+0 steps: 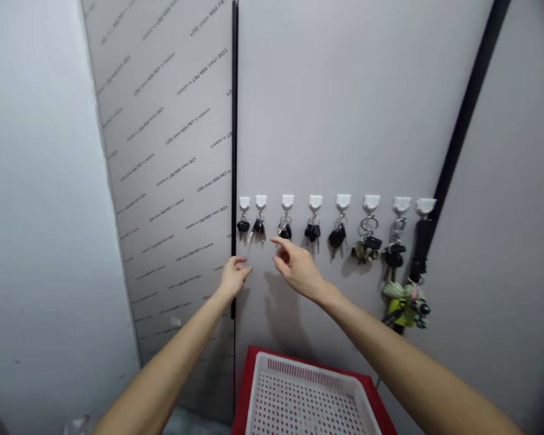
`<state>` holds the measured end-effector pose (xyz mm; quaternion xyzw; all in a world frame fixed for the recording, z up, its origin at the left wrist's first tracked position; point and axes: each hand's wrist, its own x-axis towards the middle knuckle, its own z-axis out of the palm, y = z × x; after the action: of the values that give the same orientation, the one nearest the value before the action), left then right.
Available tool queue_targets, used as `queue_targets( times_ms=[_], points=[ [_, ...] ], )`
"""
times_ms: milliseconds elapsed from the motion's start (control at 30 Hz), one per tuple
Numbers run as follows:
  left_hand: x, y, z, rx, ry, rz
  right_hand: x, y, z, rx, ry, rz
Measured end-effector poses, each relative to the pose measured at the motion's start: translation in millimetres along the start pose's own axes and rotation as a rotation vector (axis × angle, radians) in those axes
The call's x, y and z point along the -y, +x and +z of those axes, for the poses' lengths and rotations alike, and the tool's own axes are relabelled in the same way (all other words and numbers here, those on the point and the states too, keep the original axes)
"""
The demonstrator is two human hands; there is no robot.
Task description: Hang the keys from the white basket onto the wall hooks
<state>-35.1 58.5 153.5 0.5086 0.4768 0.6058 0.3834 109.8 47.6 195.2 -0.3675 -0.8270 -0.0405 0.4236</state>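
Observation:
A row of white wall hooks [315, 202] carries several bunches of keys with black heads. My left hand [234, 278] is beside the black strip, below the two leftmost bunches, thumb and forefinger apart with nothing seen between them. The second key bunch [258, 226] hangs just above it, apart from the fingers. My right hand [297, 266] reaches in front of the wall, its forefinger stretched out and thumb apart, with nothing visible in it. Just above that hand is the third key bunch [285, 230], its lower part hidden; whether a finger touches it I cannot tell.
Further right hang more keys [337, 237], a bunch with a large ring [368, 244], and a black strap [421, 241] near green and yellow charms [405, 307]. Below, a white perforated basket [310, 365] rests on a red surface [245, 393]. A black strip [234, 151] edges the panel.

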Motion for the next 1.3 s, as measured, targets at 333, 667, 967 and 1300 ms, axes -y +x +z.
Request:
queue_targets(
  times_ms=[333, 667, 967, 1300],
  points=[
    [-66.1, -54.1, 59.3, 0.338, -0.212, 0.429, 14.7, -29.7, -52.9, -0.114, 0.579, 0.131],
    [-37.0, -26.8, 49.6, 0.076, 0.147, 0.528, -4.7, -25.5, -34.3, -0.022, 0.431, 0.232],
    [-30.3, 23.0, 30.4, -0.437, 0.671, 0.549, -14.9, 26.4, -4.5, -0.224, -0.203, 0.301],
    [-59.1, 36.9, 1.7, -0.230, 0.893, 0.611, -17.5, 34.8, -20.1, -0.320, -0.089, 0.214]
  ],
)
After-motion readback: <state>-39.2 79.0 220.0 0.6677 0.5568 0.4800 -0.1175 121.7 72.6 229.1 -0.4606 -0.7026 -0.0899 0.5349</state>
